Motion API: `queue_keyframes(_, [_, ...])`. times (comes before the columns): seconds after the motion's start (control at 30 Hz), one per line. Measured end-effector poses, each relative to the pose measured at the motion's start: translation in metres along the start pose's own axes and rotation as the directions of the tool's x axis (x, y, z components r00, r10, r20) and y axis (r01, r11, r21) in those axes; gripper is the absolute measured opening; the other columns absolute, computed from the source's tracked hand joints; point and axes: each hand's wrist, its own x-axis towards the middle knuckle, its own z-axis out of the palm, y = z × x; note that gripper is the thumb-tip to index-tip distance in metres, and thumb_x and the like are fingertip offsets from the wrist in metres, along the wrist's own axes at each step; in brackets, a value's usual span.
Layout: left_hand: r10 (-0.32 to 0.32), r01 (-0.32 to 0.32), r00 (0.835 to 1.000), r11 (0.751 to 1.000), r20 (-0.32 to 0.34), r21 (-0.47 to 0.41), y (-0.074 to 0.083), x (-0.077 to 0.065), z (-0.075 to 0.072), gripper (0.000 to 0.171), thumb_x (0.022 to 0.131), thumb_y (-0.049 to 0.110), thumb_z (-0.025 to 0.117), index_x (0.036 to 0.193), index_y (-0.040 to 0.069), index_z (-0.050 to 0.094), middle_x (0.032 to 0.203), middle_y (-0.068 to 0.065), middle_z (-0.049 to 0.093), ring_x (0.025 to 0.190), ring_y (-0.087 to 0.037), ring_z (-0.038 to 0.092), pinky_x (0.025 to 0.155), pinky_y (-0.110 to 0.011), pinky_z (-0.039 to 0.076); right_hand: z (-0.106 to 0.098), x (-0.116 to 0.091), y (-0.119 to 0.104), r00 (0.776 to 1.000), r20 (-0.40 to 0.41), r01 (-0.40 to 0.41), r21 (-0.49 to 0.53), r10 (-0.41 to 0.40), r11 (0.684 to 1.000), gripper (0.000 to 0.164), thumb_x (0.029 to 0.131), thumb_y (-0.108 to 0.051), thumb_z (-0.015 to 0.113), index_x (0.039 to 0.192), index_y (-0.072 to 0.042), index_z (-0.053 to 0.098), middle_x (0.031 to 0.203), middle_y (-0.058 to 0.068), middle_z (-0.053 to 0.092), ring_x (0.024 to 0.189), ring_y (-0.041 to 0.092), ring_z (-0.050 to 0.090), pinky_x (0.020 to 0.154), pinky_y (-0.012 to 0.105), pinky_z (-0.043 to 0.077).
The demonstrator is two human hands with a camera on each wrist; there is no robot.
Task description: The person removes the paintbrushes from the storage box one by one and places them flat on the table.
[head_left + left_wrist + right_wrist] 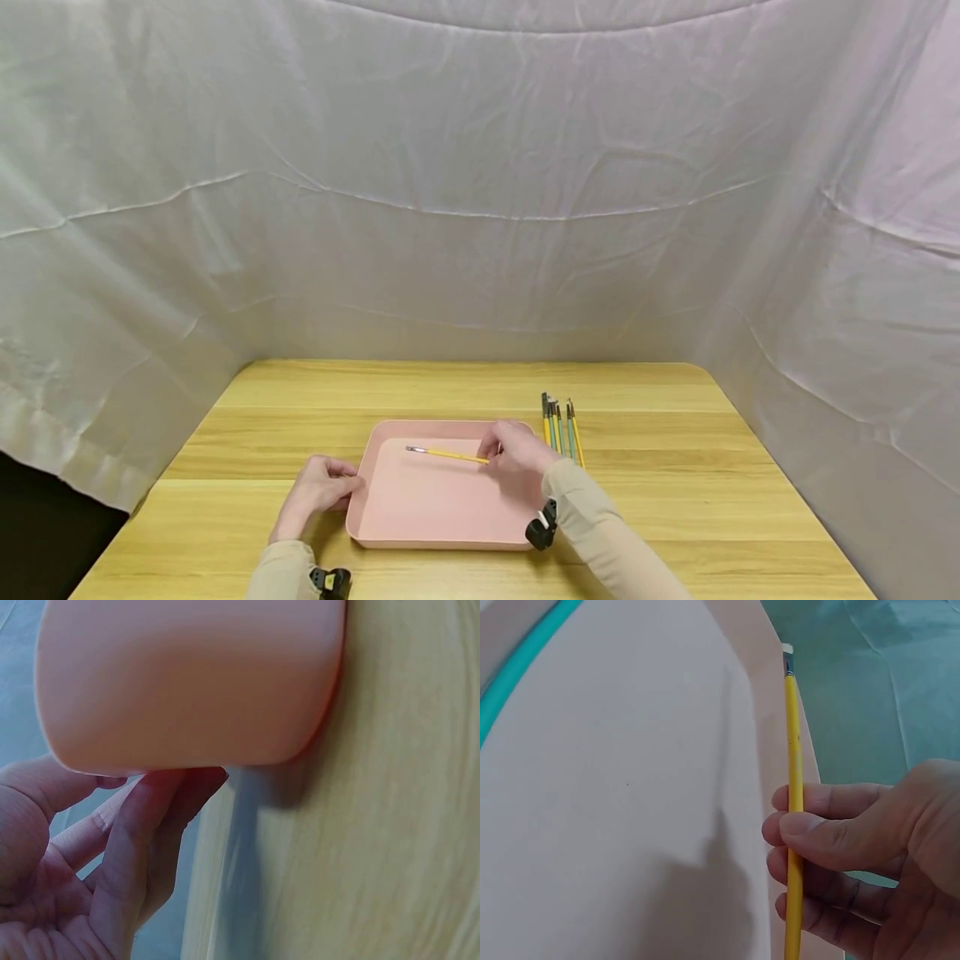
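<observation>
A pink rectangular tray lies on the wooden table. My left hand holds its left side, thumb at the rim and fingers against the outer wall; the left wrist view shows the fingers pressed to that wall. Over the tray's far right part, my right hand pinches a yellow-handled paintbrush between thumb and fingertips. Its bristle end points left, and its shadow falls on the tray floor in the right wrist view. A teal rod runs along the tray's side in that view.
Several paintbrushes with yellow and teal handles lie side by side on the table, just right of the tray. The right sleeve partly covers them. A grey curtain hangs behind and around the table.
</observation>
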Motion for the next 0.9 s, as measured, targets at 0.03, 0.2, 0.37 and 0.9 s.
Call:
queue_keyframes(0.03, [0.001, -0.001, 1.000, 1.000, 0.002, -0.001, 0.000, 0.000, 0.000, 0.023, 0.081, -0.002, 0.070, 0.098, -0.017, 0.067, 0.077, -0.011, 0.072, 0.066, -0.019, 0.070, 0.061, -0.032, 0.063, -0.001, -0.002, 0.001, 1.000, -0.001, 0.005, 0.007, -0.005, 1.000, 0.023, 0.077, 0.012, 0.069, 0.089, -0.005, 0.079, 0.079, 0.002, 0.071, 0.073, 0.007, 0.057, 0.068, 0.019, 0.050])
queue_keyframes(0.2, [0.000, 0.000, 1.000, 1.000, -0.005, 0.009, 0.000, 0.001, 0.000, 0.022, 0.081, -0.002, 0.071, 0.098, -0.016, 0.068, 0.076, -0.010, 0.072, 0.066, -0.019, 0.070, 0.061, -0.032, 0.063, -0.002, -0.008, 0.006, 0.998, -0.014, 0.056, 0.033, -0.055, 0.998, 0.022, 0.076, 0.012, 0.067, 0.089, -0.001, 0.078, 0.078, 0.005, 0.072, 0.071, 0.011, 0.061, 0.066, 0.017, 0.050])
queue_keyframes(0.37, [0.000, 0.000, 1.000, 1.000, -0.003, 0.014, 0.000, 0.000, 0.000, 0.022, 0.081, -0.002, 0.071, 0.097, -0.016, 0.068, 0.076, -0.011, 0.072, 0.067, -0.019, 0.070, 0.061, -0.032, 0.063, -0.003, -0.012, 0.009, 0.997, -0.006, 0.083, 0.049, -0.083, 0.995, 0.025, 0.075, 0.014, 0.065, 0.092, 0.001, 0.079, 0.079, 0.006, 0.074, 0.071, 0.011, 0.064, 0.066, 0.016, 0.052])
queue_keyframes(0.9, [-0.011, 0.011, 1.000, 1.000, -0.011, 0.016, -0.003, 0.000, 0.000, 0.022, 0.080, -0.001, 0.071, 0.096, -0.014, 0.069, 0.074, -0.008, 0.072, 0.065, -0.015, 0.069, 0.060, -0.029, 0.062, -0.002, -0.034, 0.021, 0.997, -0.073, 0.025, 0.254, -0.007, 0.967, 0.018, 0.085, 0.006, 0.068, 0.101, 0.002, 0.076, 0.089, 0.010, 0.073, 0.075, 0.006, 0.059, 0.067, 0.018, 0.052])
